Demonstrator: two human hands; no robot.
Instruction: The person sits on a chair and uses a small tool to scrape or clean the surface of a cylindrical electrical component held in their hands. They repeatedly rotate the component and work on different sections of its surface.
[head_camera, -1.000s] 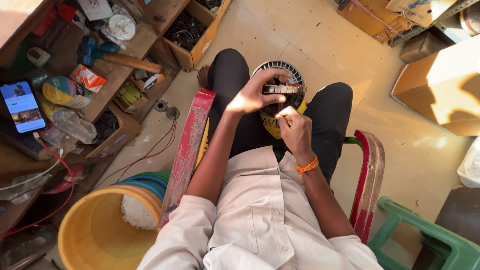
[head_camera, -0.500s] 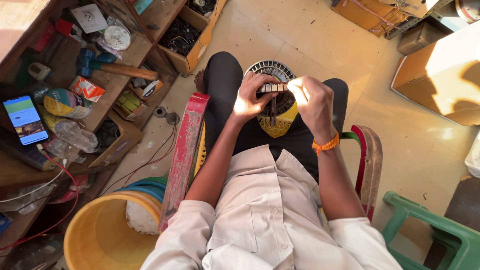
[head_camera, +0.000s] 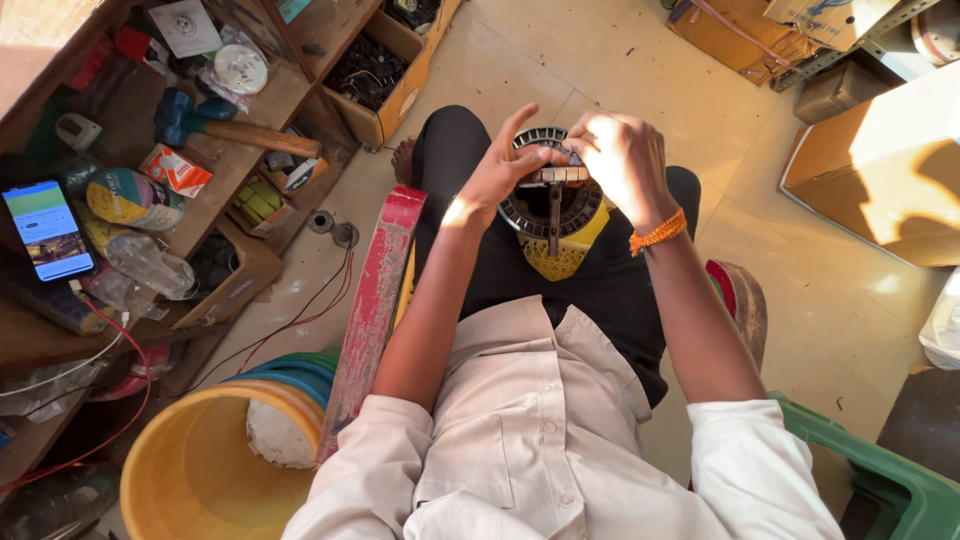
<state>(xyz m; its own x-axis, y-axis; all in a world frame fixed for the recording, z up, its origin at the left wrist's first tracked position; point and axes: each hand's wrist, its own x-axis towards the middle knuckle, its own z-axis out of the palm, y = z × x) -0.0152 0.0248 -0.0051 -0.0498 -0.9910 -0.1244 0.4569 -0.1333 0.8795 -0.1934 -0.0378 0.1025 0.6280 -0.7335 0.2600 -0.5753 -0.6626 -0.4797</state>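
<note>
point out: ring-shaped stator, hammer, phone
ring-shaped stator (head_camera: 520, 213), head view: dark slotted ring, left side, on the lap.
hammer (head_camera: 262, 137), head view: middle of the wooden handle, on the shelf.
phone (head_camera: 48, 229), head view: centre of the lit screen.

One head-worn camera, looking steeply down your own front.

You see from above and close in: your shirt fills the near edge, your left hand (head_camera: 495, 175) and right hand (head_camera: 622, 160) meet mid-frame over your lap, the wooden shelves (head_camera: 230, 130) run along the left, and tiled floor (head_camera: 700, 90) lies far.
</note>
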